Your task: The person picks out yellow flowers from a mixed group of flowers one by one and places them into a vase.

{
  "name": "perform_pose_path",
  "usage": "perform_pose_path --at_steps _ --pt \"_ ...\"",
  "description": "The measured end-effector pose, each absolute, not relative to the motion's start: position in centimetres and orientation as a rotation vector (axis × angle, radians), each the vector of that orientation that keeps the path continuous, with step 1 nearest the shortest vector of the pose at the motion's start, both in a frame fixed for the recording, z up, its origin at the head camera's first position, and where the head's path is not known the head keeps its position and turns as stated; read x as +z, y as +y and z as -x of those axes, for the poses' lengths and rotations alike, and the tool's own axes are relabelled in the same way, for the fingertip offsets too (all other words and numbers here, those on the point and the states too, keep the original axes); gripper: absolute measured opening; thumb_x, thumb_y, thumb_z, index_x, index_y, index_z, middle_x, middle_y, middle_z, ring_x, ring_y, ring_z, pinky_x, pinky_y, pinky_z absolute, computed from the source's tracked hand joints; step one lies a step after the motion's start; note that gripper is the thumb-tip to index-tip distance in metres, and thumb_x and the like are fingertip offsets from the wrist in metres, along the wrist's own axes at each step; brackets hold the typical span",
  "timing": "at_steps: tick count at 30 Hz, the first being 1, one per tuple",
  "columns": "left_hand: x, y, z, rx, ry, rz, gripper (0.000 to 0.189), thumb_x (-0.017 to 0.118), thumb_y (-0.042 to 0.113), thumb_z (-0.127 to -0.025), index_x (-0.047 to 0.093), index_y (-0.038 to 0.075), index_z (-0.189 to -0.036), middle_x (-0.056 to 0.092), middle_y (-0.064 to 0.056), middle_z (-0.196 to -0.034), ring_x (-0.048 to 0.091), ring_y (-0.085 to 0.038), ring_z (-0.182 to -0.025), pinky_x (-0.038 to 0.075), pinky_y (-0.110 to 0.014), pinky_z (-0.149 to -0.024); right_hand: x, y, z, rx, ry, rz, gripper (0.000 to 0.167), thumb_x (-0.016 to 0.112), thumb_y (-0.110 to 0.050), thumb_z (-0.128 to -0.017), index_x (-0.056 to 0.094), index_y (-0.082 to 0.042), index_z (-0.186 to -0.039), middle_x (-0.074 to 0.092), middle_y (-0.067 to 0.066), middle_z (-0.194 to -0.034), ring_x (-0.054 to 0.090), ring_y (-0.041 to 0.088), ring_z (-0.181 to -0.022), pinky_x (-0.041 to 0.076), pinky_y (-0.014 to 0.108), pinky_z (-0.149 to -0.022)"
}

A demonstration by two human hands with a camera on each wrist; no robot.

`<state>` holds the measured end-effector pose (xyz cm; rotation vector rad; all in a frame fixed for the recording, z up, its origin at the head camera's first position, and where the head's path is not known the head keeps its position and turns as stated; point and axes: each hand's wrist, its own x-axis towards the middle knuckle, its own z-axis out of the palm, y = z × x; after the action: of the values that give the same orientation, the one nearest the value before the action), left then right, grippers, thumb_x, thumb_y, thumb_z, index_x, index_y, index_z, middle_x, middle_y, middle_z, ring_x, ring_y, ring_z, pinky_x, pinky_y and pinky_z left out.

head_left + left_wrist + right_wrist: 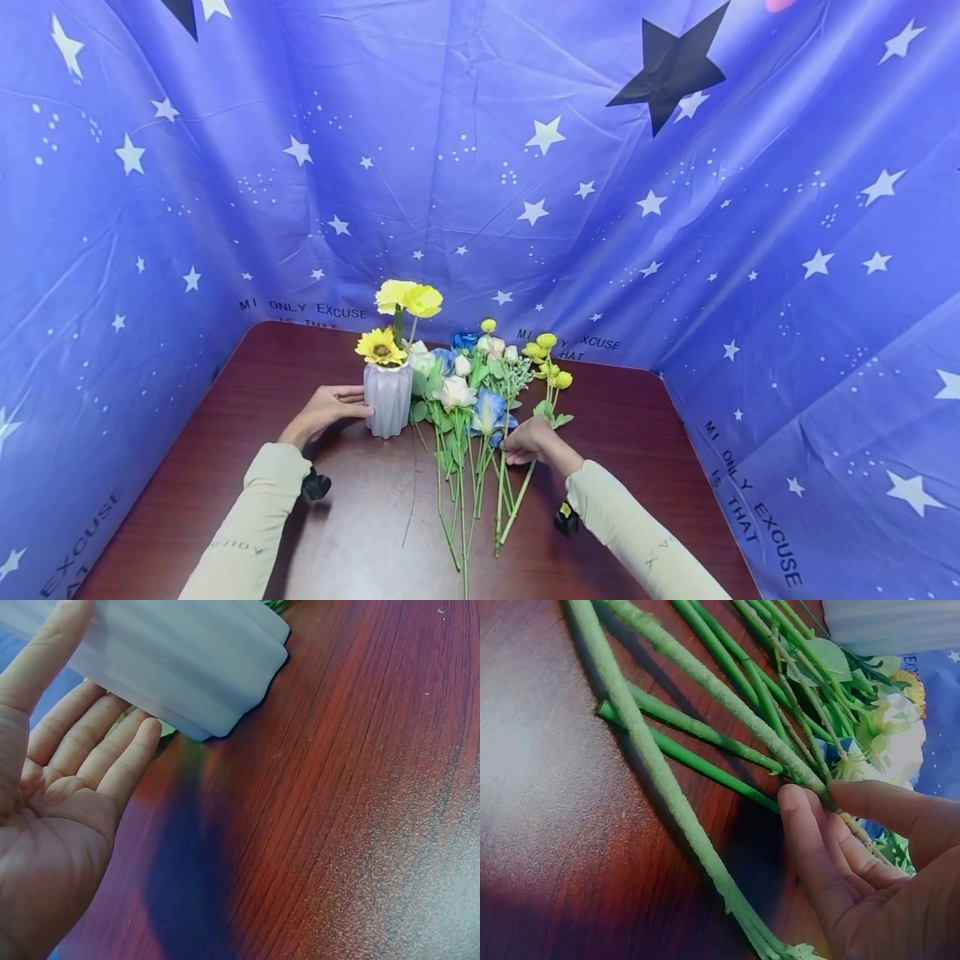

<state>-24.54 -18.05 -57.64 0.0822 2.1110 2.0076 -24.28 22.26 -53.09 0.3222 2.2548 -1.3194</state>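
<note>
The pale, fluted vase (387,404) stands upright on the table, with a sunflower (381,347) at its mouth and two yellow blooms (408,297) rising above. My left hand (327,410) holds the vase's left side, thumb in front and fingers reaching behind, as the left wrist view shows. Between thumb and fingertips, my right hand (529,442) pinches a green flower stem (742,724) among the loose stems to the right. Which bloom that stem carries is hidden. Beside the hand lie a blue-and-white flower (489,410) and a cream rose (455,393).
More artificial flowers lie in a bunch right of the vase, their stems pointing toward me. Small yellow flowers (551,354) lie at the bunch's right side. Starry blue cloth (465,167) hangs around the dark red wooden table (630,500).
</note>
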Motion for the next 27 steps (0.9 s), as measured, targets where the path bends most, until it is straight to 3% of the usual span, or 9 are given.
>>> perform_pose_path --at_steps 9,13,23,27 --pt "-57.5 -18.2 24.5 2.011 2.108 -0.086 0.065 0.084 0.010 -0.083 0.056 -0.013 -0.137 0.060 -0.029 -0.137 0.065 -0.027 -0.122 0.060 -0.030 -0.096 -52.7 22.8 24.8 -1.356 2.159 -0.267 0.016 0.069 0.005 -0.089 0.069 0.014 -0.103 0.074 0.010 -0.068 0.069 0.012 -0.057 0.063 0.024 -0.059" --pt "-57.5 -18.1 24.6 2.002 2.117 -0.104 0.064 0.083 0.009 -0.084 0.055 -0.014 -0.137 0.059 -0.030 -0.137 0.065 -0.026 -0.122 0.059 -0.030 -0.097 -52.5 22.9 24.9 -1.393 2.133 -0.278 0.014 0.068 0.008 -0.088 0.069 0.013 -0.101 0.074 0.010 -0.071 0.070 0.013 -0.060 0.063 0.023 -0.060" --pt "-57.3 -18.0 24.4 2.001 2.128 -0.097 0.061 0.081 0.008 -0.085 0.056 -0.013 -0.137 0.058 -0.030 -0.138 0.065 -0.027 -0.122 0.059 -0.028 -0.096 -52.0 23.2 25.0 -1.514 2.023 -0.269 0.023 0.064 0.011 -0.091 0.066 0.017 -0.113 0.074 0.007 -0.078 0.072 0.015 -0.070 0.065 0.027 -0.072" --pt "-57.3 -18.0 24.4 1.996 2.137 -0.095 0.061 0.082 0.008 -0.085 0.056 -0.013 -0.137 0.059 -0.030 -0.138 0.065 -0.027 -0.122 0.059 -0.028 -0.096 -52.0 23.2 25.1 -1.569 1.969 -0.271 0.019 0.061 0.011 -0.094 0.066 0.016 -0.112 0.073 0.006 -0.078 0.073 0.014 -0.071 0.065 0.026 -0.073"
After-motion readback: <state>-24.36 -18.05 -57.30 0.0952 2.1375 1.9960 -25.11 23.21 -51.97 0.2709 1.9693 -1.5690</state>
